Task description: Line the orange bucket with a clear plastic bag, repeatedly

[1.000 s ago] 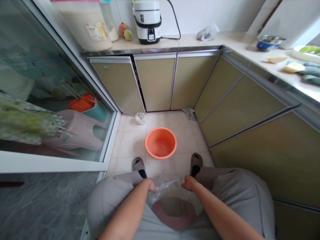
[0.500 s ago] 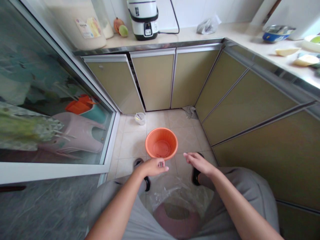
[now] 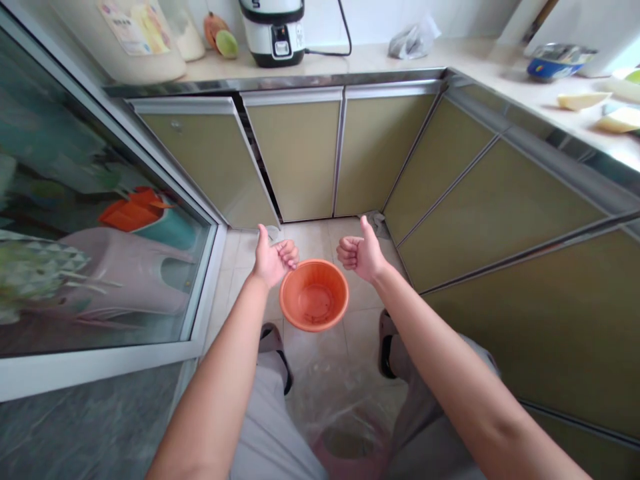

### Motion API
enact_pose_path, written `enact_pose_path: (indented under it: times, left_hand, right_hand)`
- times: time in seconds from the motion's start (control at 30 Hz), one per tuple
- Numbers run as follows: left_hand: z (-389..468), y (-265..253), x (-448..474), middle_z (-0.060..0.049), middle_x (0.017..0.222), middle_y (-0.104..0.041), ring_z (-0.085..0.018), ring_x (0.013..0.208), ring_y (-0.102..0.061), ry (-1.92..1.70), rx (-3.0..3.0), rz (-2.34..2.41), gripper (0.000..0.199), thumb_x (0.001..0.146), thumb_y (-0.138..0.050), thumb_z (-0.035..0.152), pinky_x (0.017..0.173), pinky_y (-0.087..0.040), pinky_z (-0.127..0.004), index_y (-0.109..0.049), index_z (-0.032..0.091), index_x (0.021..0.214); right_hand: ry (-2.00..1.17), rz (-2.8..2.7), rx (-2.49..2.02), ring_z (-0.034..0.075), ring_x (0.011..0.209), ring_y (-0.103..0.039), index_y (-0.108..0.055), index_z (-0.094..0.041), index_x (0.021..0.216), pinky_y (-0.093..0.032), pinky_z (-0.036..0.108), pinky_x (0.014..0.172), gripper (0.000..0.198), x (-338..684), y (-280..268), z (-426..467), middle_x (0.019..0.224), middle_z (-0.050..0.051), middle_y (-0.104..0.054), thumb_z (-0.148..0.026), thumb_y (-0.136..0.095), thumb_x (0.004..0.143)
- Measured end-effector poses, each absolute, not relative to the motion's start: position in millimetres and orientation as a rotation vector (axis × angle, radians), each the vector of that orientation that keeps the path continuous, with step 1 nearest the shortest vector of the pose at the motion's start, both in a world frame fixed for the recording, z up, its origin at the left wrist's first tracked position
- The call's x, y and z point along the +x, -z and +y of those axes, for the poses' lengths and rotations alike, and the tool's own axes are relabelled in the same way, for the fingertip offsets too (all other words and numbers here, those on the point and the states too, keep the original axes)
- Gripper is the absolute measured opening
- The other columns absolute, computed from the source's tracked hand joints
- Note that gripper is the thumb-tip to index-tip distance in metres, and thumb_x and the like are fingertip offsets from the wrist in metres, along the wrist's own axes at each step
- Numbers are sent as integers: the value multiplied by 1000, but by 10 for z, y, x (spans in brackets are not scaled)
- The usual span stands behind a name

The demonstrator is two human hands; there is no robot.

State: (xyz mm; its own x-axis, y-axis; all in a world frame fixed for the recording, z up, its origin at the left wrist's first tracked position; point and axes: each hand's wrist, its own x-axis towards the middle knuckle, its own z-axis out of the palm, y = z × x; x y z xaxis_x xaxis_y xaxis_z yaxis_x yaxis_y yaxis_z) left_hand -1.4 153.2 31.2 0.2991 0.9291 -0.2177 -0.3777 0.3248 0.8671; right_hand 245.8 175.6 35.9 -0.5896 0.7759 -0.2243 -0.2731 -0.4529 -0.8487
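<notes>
An orange plastic basin (image 3: 291,293) stands on the tiled floor between my feet, with small dark specks in its bottom. Beside its far left rim I hold up my left hand (image 3: 274,259), fingers curled into a fist and thumb pointing up. My right hand (image 3: 364,253) mirrors it above the far right rim, also closed with the thumb raised. Neither fist shows anything in it. Close to my knees, a clear plastic bag (image 3: 340,390) lines a pink bin (image 3: 327,460).
Cabinets (image 3: 295,160) run along the back and right. On the counter are a rice cooker (image 3: 274,40), a grey plastic bag (image 3: 414,40) and a blue bowl (image 3: 557,63). A glass door (image 3: 100,267) borders the left. A cloth (image 3: 380,225) lies in the floor corner.
Both hands have risen and moved forward from the basin's near side to its far sides, thumbs now turned up. The view has shifted slightly.
</notes>
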Motion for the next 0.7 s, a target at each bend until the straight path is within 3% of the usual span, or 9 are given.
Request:
enact_pose_path:
  times: [0.27, 0.47, 0.6, 0.7]
  left_hand:
    - [1629, -13, 11, 5, 46, -31, -12, 43, -42, -952, 749, 1015, 81, 70, -9, 103, 48, -42, -26, -31, 26, 58]
    - [1503, 151, 137, 3, 54, -42, -12, 49, -47, -846, 863, 1040, 75, 83, -39, 94, 52, -43, -23, -44, 22, 63]
    - [1038, 382, 136, 1, 69, -57, -11, 61, -53, -500, 1040, 1054, 53, 85, -69, 68, 59, -43, -21, -59, 17, 73]
    - [486, 749, 117, -2, 76, -64, -13, 67, -58, 6, 1038, 972, 44, 79, -75, 59, 62, -45, -23, -66, 16, 76]
  right_hand:
    - [-1975, -1145, -929, 13, 46, -24, -28, -27, 64, -21, 25, 41, 80, 2705, -246, 1805, 55, -4, -22, -105, -17, 75]
    - [-1875, -1301, -1044, 12, 49, -36, -40, -24, 68, -27, 24, 44, 78, 2737, 28, 1689, 57, -2, -38, -100, -25, 82]
    - [-1886, -1574, -1268, 12, 61, -52, -60, -18, 77, -38, 22, 51, 65, 3081, 438, 1512, 72, 3, -61, -81, -51, 89]
    - [-2077, -1906, -1665, 14, 67, -59, -71, -13, 80, -44, 24, 58, 39, 3466, 841, 1271, 79, 7, -69, -51, -74, 83]
